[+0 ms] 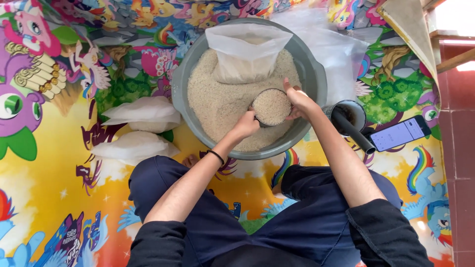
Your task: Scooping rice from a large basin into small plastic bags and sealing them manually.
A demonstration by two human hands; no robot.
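Note:
A large grey basin full of white rice stands on the mat in front of my knees. An open clear plastic bag, partly filled with rice, sits upright in the rice at the far side. My left hand grips a small round cup heaped level with rice, held over the basin. My right hand rests against the cup's far right rim, fingers spread along its edge.
Two filled, closed rice bags lie on the colourful cartoon mat left of the basin. A dark funnel and a smartphone with its screen lit lie to the right. More clear plastic lies behind the basin.

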